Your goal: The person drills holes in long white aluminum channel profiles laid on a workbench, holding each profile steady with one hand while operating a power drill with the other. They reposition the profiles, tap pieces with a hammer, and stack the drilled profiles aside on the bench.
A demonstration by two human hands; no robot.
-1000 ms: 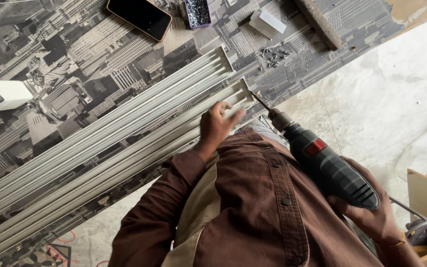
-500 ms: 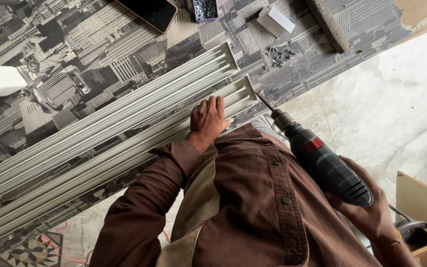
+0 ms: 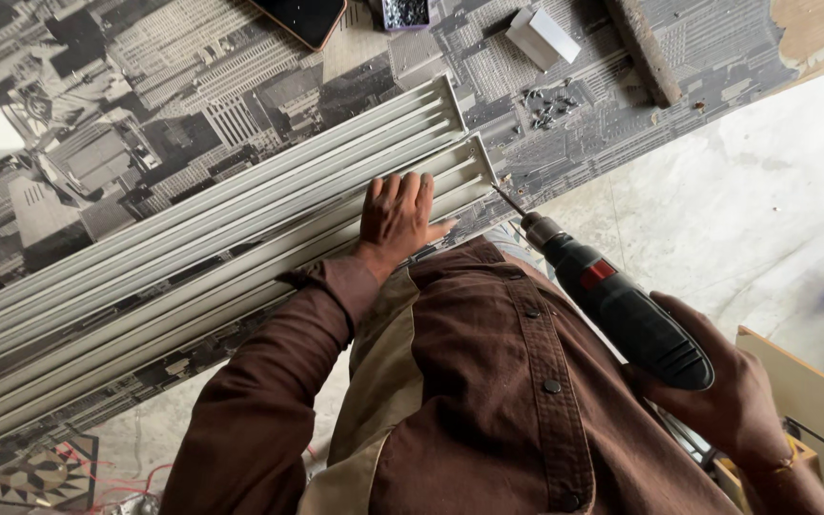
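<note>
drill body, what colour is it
Black with a small red patch, on the drill; head view.

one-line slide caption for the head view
Left hand flat on grey channel rail; right hand aims drill at its end.

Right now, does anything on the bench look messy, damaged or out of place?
Yes. Small dark screws lie scattered loose on the tabletop just beyond the rail ends, not in a container. A phone lies close to the drilling spot. The tabletop's printed covering is torn away at its far corner, baring wood.
</note>
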